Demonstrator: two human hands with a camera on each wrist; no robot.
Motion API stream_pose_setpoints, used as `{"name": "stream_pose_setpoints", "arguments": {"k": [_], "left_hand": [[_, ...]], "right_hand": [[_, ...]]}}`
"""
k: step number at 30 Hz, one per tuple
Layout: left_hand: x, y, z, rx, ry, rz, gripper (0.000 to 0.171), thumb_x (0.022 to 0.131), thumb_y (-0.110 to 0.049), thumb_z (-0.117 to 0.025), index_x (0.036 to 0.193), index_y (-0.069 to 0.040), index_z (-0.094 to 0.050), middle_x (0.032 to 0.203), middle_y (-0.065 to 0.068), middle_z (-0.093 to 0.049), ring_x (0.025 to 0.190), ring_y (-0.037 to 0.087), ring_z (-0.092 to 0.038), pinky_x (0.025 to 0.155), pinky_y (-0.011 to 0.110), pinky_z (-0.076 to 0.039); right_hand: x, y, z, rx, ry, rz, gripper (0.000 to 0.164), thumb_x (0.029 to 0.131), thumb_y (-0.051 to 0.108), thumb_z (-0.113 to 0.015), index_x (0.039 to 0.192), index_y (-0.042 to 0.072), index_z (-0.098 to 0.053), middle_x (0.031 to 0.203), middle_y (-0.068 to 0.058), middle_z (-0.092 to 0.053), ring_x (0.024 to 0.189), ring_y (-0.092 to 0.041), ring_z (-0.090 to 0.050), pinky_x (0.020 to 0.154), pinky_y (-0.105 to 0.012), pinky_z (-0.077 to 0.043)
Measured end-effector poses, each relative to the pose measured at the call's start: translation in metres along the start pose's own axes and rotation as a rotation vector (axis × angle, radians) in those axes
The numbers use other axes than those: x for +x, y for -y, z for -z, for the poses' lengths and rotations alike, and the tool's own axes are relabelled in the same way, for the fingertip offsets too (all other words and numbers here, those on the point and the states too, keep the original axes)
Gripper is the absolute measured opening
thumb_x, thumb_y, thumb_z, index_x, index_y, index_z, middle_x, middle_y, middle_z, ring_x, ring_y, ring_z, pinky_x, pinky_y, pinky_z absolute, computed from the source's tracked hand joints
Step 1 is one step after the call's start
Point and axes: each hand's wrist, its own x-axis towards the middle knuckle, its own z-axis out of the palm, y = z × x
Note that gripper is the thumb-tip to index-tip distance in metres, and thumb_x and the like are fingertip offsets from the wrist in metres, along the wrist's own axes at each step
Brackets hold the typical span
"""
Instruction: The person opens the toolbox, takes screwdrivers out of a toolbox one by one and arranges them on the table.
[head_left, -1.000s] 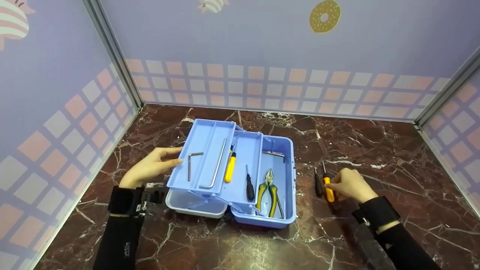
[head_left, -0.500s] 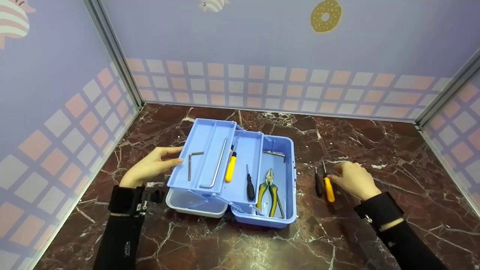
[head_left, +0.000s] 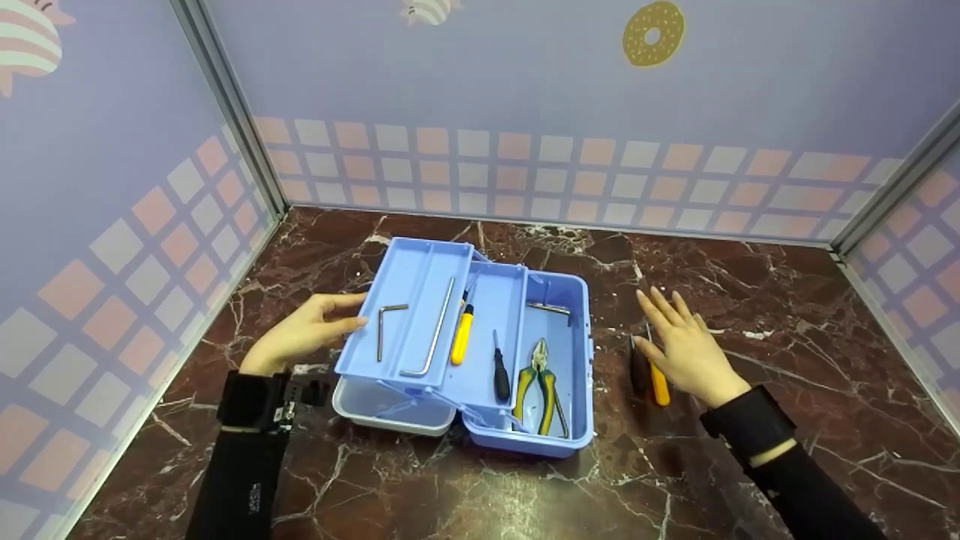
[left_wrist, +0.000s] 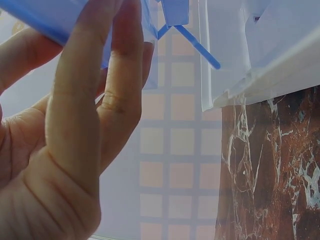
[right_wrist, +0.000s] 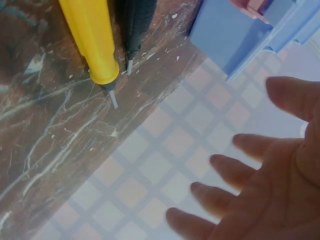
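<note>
A blue toolbox (head_left: 582, 360) stands unfolded on the marble table, its upper tray (head_left: 401, 300) swung out to the left. My left hand (head_left: 304, 334) holds the left edge of this tray between thumb and fingers; the left wrist view has the fingers (left_wrist: 75, 100) against the blue plastic. Over two screwdrivers at the right, my right hand (head_left: 686, 356) is spread and holds nothing. One is a yellow-handled screwdriver (right_wrist: 92, 40), the other a black-handled screwdriver (right_wrist: 136, 25). They lie side by side, partly covered by the hand in the head view.
Two hex keys lie in the upper tray, the longer hex key (head_left: 435, 337) to the right. Another yellow screwdriver (head_left: 461, 337) and a small black screwdriver (head_left: 500, 371) lie in the lower tray. Pliers (head_left: 538, 382) rest in the toolbox's bottom. Patterned walls (head_left: 480, 90) enclose the table.
My right hand has let go of the yellow screwdriver, which stays on the table, and its fingers have straightened out above both screwdrivers. The left hand keeps its place on the tray.
</note>
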Motion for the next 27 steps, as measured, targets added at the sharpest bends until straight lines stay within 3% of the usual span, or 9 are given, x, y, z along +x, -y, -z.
{"name": "stream_pose_setpoints", "arguments": {"k": [13, 27], "left_hand": [[0.0, 0.0, 0.0, 0.02, 0.005, -0.012, 0.056, 0.101, -0.013, -0.055, 0.149, 0.007, -0.034, 0.143, 0.03, -0.049, 0.093, 0.003, -0.069, 0.086, 0.025, -0.059], [0.0, 0.0, 0.001, 0.03, 0.005, -0.015, 0.056, 0.101, -0.014, -0.055, 0.148, 0.008, -0.035, 0.141, 0.031, -0.05, 0.09, 0.004, -0.069, 0.083, 0.026, -0.061]], "right_hand": [[0.006, 0.02, -0.01, -0.082, -0.12, 0.088, 0.063, 0.102, 0.031, -0.052, 0.157, 0.012, -0.027, 0.163, -0.014, -0.024, 0.151, -0.042, -0.014, 0.119, -0.069, -0.013], [0.015, 0.049, -0.011, -0.063, -0.11, 0.17, 0.063, 0.102, 0.034, -0.052, 0.157, 0.015, -0.028, 0.164, -0.01, -0.024, 0.151, -0.04, -0.016, 0.121, -0.066, -0.012]]}}
